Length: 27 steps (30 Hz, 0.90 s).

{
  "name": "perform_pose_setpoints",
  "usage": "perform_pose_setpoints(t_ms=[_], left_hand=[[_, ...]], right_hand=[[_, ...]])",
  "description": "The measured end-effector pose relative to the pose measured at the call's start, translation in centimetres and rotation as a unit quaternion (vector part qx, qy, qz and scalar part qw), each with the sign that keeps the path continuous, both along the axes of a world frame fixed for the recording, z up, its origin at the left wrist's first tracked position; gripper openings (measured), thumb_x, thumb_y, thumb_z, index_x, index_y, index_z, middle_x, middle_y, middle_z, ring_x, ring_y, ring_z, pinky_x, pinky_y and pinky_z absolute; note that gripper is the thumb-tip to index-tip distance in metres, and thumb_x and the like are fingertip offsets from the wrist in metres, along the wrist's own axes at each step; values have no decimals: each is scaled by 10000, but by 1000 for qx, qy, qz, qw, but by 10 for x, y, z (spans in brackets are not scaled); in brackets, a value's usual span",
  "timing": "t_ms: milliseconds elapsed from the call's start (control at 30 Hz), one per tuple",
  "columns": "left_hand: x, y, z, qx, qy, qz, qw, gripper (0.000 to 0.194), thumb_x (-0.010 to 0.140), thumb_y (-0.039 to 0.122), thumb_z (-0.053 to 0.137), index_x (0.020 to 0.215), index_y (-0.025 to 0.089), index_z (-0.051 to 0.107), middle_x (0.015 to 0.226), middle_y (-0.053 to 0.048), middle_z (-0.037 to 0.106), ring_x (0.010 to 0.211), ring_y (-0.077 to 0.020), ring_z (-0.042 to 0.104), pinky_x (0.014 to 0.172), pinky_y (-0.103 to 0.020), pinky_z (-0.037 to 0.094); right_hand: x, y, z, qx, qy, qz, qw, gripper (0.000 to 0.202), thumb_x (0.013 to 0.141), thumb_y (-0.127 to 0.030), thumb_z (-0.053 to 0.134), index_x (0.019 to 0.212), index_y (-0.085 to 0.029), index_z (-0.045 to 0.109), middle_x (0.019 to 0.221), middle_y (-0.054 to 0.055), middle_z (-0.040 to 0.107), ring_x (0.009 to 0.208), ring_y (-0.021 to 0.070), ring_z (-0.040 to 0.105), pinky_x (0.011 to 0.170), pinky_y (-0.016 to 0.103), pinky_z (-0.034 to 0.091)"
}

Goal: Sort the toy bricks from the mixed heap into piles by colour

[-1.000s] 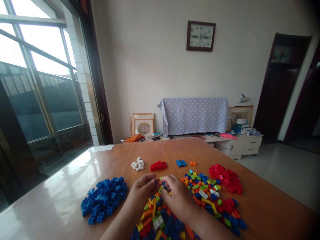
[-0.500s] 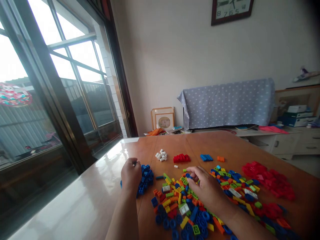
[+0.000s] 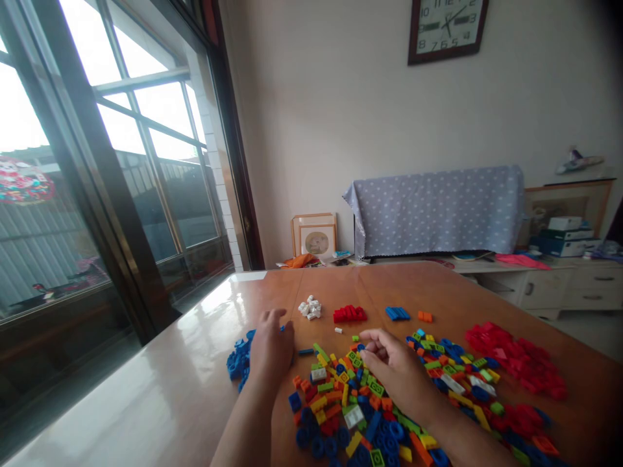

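My left hand rests over the right part of the blue brick pile, its fingers curled; whatever they may hold is hidden. My right hand is over the upper edge of the large mixed pile of bricks, thumb and fingertips close together around something too small to make out, beside a small green brick. A single blue brick lies between the two hands. A small white piece lies farther back.
Along the back of the wooden table are white bricks, red bricks, blue bricks and orange bricks. A large red pile lies at the right. A window stands at the left.
My left hand has moved right, from the left side of the blue pile to its right part, uncovering the pile's left side. My right hand has stayed nearly in place. The view has tilted up slightly.
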<state>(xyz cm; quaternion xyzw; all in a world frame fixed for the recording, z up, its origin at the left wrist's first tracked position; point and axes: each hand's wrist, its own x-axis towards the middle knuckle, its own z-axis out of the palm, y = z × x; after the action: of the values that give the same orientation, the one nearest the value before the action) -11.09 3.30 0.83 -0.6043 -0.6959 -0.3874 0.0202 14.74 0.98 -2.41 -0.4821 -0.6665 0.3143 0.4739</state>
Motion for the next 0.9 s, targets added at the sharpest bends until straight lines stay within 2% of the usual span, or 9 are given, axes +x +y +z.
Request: perform_pose_setpoints(t_ms=[100, 167, 233, 300, 433, 567, 733, 800, 900], left_hand=[[36, -15, 0, -7, -55, -238, 970, 275, 908, 258, 560, 1171, 218, 630, 1047, -53, 644, 821, -156, 633, 776, -274, 490], [59, -27, 0, -15, -80, -349, 934, 334, 888, 264, 612, 1219, 230, 622, 1061, -55, 639, 855, -155, 633, 769, -258, 490], [76, -36, -1, -37, -85, -405, 910, 365, 850, 262, 672, 1213, 238, 637, 1072, -57, 638, 878, -164, 631, 757, -255, 486], [86, -39, -4, -45, -93, -415, 904, 327, 837, 250, 688, 1162, 228, 664, 1031, -58, 647, 883, -174, 622, 744, -256, 479], [88, -34, -13, -42, -135, -388, 911, 156, 852, 249, 656, 992, 191, 695, 895, -42, 648, 785, -152, 595, 674, -241, 452], [65, -18, -15, -34, -166, -336, 927, 204, 853, 267, 634, 1039, 194, 676, 836, -18, 654, 716, -133, 588, 644, -229, 442], [9, 2, -7, 54, -144, -100, 983, 276, 854, 380, 623, 1064, 203, 650, 928, -42, 697, 808, -174, 633, 746, -286, 472], [-11, 6, -4, 62, -128, -8, 990, 272, 868, 431, 594, 1025, 215, 648, 966, -58, 707, 880, -214, 645, 798, -333, 478], [-28, 7, -2, 31, -89, 131, 987, 301, 882, 511, 535, 1008, 268, 660, 1042, -68, 709, 1034, -317, 613, 887, -480, 454]], right_hand=[[1, 0, 2, -98, 134, 43, 985, 365, 869, -412, 635, 1170, -207, 617, 979, 47, 660, 899, 210, 636, 793, 330, 525], [1, -2, 3, -148, 202, 69, 966, 395, 862, -424, 662, 1193, -217, 603, 1039, 46, 669, 926, 209, 643, 809, 329, 528], [1, -3, 4, -177, 253, 96, 946, 395, 858, -408, 685, 1198, -228, 596, 1115, 45, 670, 981, 208, 645, 841, 325, 525], [-1, -5, 5, -193, 285, 118, 932, 377, 860, -385, 696, 1188, -228, 595, 1156, 46, 669, 1034, 212, 639, 863, 320, 519], [-3, -6, 6, -211, 293, 125, 924, 364, 873, -385, 692, 1181, -215, 600, 1133, 56, 688, 1012, 211, 648, 854, 323, 517], [2, -4, 7, -216, 280, 100, 930, 398, 870, -421, 698, 1197, -215, 602, 1076, 61, 699, 1001, 216, 653, 852, 331, 520], [13, 5, 3, -197, 260, 54, 944, 394, 859, -466, 698, 1148, -207, 632, 977, 58, 699, 874, 180, 649, 724, 277, 504], [15, 8, -1, -192, 247, 38, 949, 381, 857, -475, 694, 1121, -206, 644, 959, 55, 701, 845, 169, 643, 698, 264, 491], [17, 13, -6, -187, 230, 26, 955, 369, 851, -488, 688, 1088, -206, 657, 944, 53, 703, 822, 163, 638, 683, 259, 484]])
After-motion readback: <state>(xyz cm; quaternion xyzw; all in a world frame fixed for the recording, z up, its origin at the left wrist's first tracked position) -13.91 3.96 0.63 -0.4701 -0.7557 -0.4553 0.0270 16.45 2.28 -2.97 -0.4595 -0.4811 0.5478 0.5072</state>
